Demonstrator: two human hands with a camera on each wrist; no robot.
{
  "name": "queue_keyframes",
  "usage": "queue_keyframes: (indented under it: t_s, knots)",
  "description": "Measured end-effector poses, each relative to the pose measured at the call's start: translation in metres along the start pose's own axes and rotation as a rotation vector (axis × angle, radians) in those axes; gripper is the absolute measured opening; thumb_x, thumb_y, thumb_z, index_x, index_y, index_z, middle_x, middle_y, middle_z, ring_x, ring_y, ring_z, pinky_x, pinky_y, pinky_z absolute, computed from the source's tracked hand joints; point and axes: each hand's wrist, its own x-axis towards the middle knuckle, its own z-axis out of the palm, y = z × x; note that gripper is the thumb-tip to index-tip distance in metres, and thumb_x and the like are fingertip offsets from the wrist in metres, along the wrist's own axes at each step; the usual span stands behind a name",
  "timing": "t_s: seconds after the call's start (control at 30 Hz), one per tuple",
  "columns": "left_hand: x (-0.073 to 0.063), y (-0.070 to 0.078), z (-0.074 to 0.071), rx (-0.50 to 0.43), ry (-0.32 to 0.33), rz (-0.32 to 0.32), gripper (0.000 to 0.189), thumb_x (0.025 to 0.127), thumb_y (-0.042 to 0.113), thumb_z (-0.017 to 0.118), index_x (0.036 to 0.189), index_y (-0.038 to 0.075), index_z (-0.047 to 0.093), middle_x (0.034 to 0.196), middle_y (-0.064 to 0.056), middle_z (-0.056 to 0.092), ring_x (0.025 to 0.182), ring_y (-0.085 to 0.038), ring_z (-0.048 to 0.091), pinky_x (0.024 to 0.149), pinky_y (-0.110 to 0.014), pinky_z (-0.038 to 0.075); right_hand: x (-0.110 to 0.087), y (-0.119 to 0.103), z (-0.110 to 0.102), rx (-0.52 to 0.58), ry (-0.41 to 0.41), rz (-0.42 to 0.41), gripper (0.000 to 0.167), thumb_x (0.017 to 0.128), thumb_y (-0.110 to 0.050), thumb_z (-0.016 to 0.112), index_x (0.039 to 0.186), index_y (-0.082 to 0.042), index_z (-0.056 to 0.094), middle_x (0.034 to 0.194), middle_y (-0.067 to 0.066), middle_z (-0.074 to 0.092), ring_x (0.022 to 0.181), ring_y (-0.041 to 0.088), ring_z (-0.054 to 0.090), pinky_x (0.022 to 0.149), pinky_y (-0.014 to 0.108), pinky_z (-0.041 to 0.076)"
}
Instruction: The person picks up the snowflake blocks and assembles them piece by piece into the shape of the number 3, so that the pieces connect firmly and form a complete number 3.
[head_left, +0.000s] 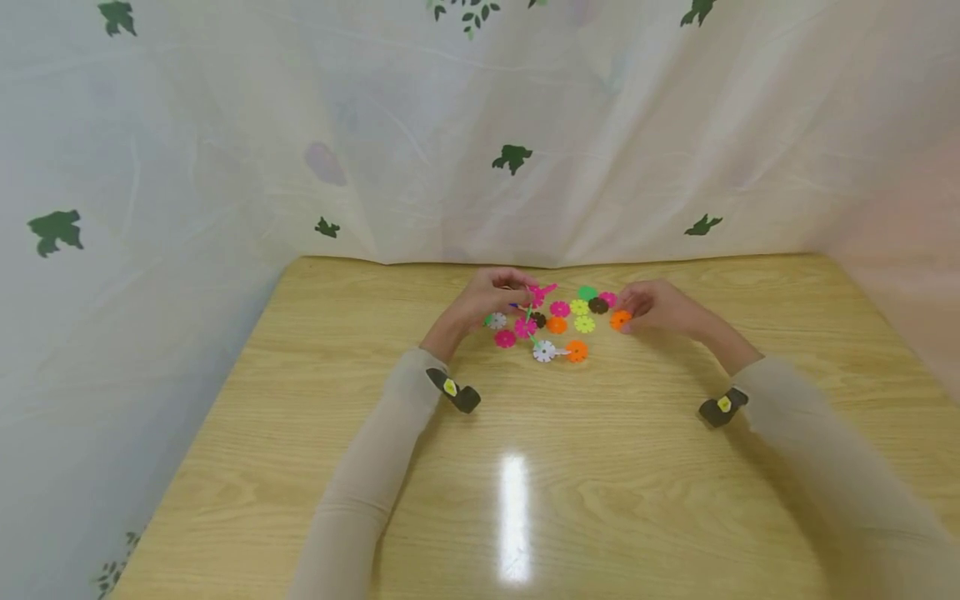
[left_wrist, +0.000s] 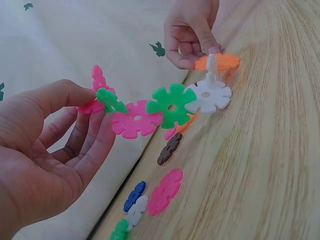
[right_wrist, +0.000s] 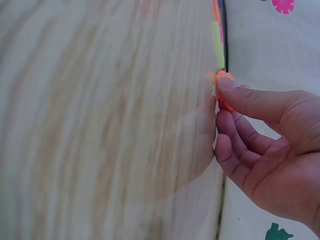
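My left hand (head_left: 491,298) holds one end of a chain of notched plastic snowflake discs, thumb and fingers pinching a pink disc (head_left: 536,295). In the left wrist view the chain runs through a small green disc (left_wrist: 111,100), a pink disc (left_wrist: 135,119), a larger green disc (left_wrist: 172,106) and white discs (left_wrist: 208,97) to an orange disc (left_wrist: 220,61). My right hand (head_left: 662,307) pinches a separate orange disc (head_left: 620,320) low over the table's far part. In the right wrist view, the thumb partly covers that disc (right_wrist: 228,75).
Loose discs lie between the hands: yellow (head_left: 584,324), orange (head_left: 557,325), brown (head_left: 597,306), green (head_left: 587,292) and several pink ones. A pink disc (head_left: 505,338) lies nearer the left wrist. A patterned curtain (head_left: 450,192) hangs behind the wooden table (head_left: 600,467).
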Motion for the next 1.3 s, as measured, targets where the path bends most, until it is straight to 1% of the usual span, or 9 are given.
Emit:
queue_keyframes:
  t_s: [0.2,0.4,0.57,0.67,0.77,0.9,1.0,1.17,1.3]
  knots:
    - [-0.001,0.001,0.0,0.009,0.007,-0.007,0.027,0.094,0.0,0.067,0.12,-0.006,0.067,0.092,-0.004,0.063,0.078,-0.016,0.067,0.073,-0.029,0.063,0.005,-0.01,0.009,0.027,0.003,0.02,0.025,0.088,-0.003,0.078,0.11,0.003,0.071,0.104,0.019,0.074,0.088,0.008,0.067,0.075,0.019,0.057]
    - [-0.002,0.001,-0.001,0.001,0.018,-0.003,0.026,0.095,0.0,0.068,0.12,-0.006,0.067,0.092,-0.003,0.063,0.079,-0.018,0.067,0.072,-0.028,0.063,0.015,-0.027,0.014,0.101,0.002,0.096,0.031,0.093,-0.013,0.075,0.12,0.0,0.072,0.117,0.015,0.074,0.09,0.008,0.066,0.078,0.024,0.057]
    - [-0.002,0.002,0.0,0.013,0.028,0.007,0.025,0.094,0.0,0.069,0.119,-0.005,0.068,0.092,-0.003,0.063,0.08,-0.018,0.067,0.071,-0.026,0.063,0.027,-0.04,0.016,0.213,0.037,0.113,0.037,0.094,-0.015,0.074,0.128,0.0,0.069,0.11,0.005,0.078,0.086,0.015,0.069,0.079,0.032,0.061]
    - [-0.002,0.001,0.0,0.001,0.028,0.013,0.025,0.094,0.0,0.068,0.119,-0.006,0.068,0.091,-0.003,0.064,0.079,-0.018,0.067,0.07,-0.026,0.063,0.033,-0.049,0.019,0.291,0.069,0.125,0.039,0.094,-0.016,0.074,0.13,-0.001,0.068,0.104,-0.001,0.077,0.084,0.022,0.068,0.079,0.037,0.062]
    - [-0.003,0.001,0.0,-0.01,0.027,0.016,0.025,0.094,-0.001,0.068,0.118,-0.007,0.067,0.091,-0.004,0.064,0.077,-0.018,0.067,0.07,-0.026,0.063,0.039,-0.058,0.021,0.325,0.104,0.136,0.039,0.096,-0.016,0.073,0.132,-0.003,0.067,0.103,-0.004,0.075,0.084,0.024,0.064,0.077,0.04,0.06]
    - [-0.003,0.001,-0.001,-0.009,0.024,0.018,0.025,0.094,-0.001,0.068,0.119,-0.007,0.067,0.092,-0.004,0.066,0.078,-0.018,0.067,0.071,-0.028,0.063,0.044,-0.065,0.023,0.327,0.144,0.098,0.038,0.098,-0.014,0.07,0.135,-0.005,0.066,0.111,-0.007,0.074,0.092,0.019,0.065,0.082,0.036,0.059]
    - [-0.002,0.0,-0.001,-0.007,0.018,0.018,0.026,0.094,-0.001,0.068,0.119,-0.007,0.067,0.092,-0.004,0.067,0.078,-0.018,0.068,0.072,-0.029,0.064,0.048,-0.068,0.024,0.343,0.156,0.062,0.037,0.099,-0.013,0.067,0.135,-0.005,0.066,0.113,-0.008,0.074,0.093,0.021,0.064,0.084,0.033,0.058]
    - [-0.001,-0.001,-0.001,-0.007,0.018,0.02,0.026,0.093,-0.001,0.068,0.118,-0.006,0.067,0.091,-0.003,0.066,0.077,-0.017,0.067,0.072,-0.031,0.064,0.052,-0.07,0.028,0.389,0.177,0.043,0.034,0.099,-0.011,0.066,0.132,-0.001,0.067,0.106,-0.009,0.074,0.092,0.023,0.065,0.082,0.031,0.058]
    - [-0.002,-0.001,-0.002,-0.006,0.02,0.022,0.025,0.094,0.0,0.068,0.118,-0.006,0.068,0.091,-0.003,0.067,0.079,-0.019,0.067,0.071,-0.029,0.063,0.054,-0.069,0.03,0.438,0.182,0.001,0.031,0.099,-0.008,0.066,0.127,0.005,0.065,0.097,-0.007,0.073,0.087,0.017,0.066,0.077,0.025,0.059]
